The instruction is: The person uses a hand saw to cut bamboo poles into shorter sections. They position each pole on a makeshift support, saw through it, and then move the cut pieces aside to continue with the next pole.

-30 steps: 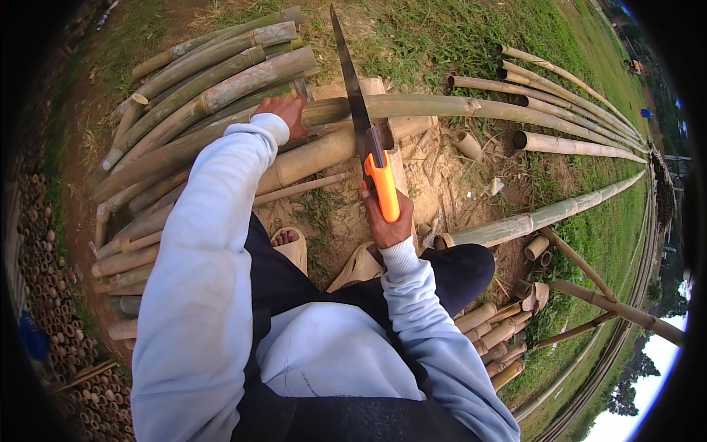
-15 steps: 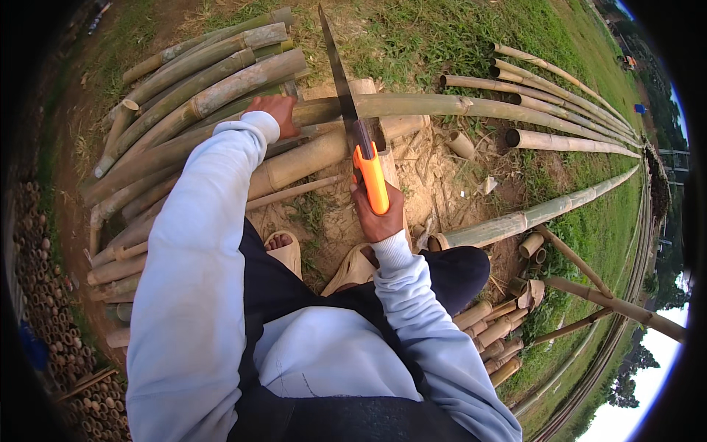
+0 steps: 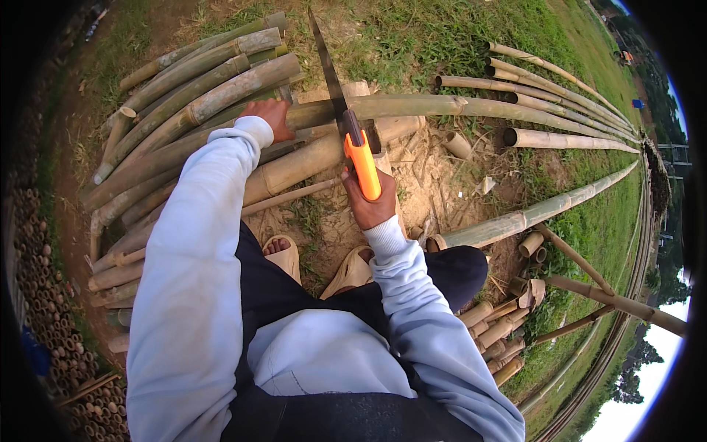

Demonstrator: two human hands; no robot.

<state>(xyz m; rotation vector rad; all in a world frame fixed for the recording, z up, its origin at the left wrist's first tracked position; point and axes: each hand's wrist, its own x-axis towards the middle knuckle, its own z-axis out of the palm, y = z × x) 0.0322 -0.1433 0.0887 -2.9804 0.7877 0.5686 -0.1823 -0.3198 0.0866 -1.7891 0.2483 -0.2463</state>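
My right hand [image 3: 368, 204] is closed around the orange handle of a handsaw [image 3: 361, 166]. The saw's long dark blade points away from me and crosses over a greenish bamboo pole [image 3: 412, 105]. My left hand [image 3: 271, 116] is closed on this same pole, to the left of the blade, with its fingers wrapped over the top. Beneath the pole lies a thicker, tan bamboo piece [image 3: 294, 171]. Whether the blade's teeth sit inside a cut is hard to make out.
Cut bamboo lengths [image 3: 213, 92] are piled at the left. Long poles [image 3: 567, 140] stretch away on the right over grass. Short pieces [image 3: 493, 335] are stacked beside my right knee, near a bamboo frame [image 3: 615, 302]. Many cut ends [image 3: 44, 295] fill the far left.
My right hand and the saw handle have shifted slightly away from me and to the left. My left hand keeps its place on the pole.
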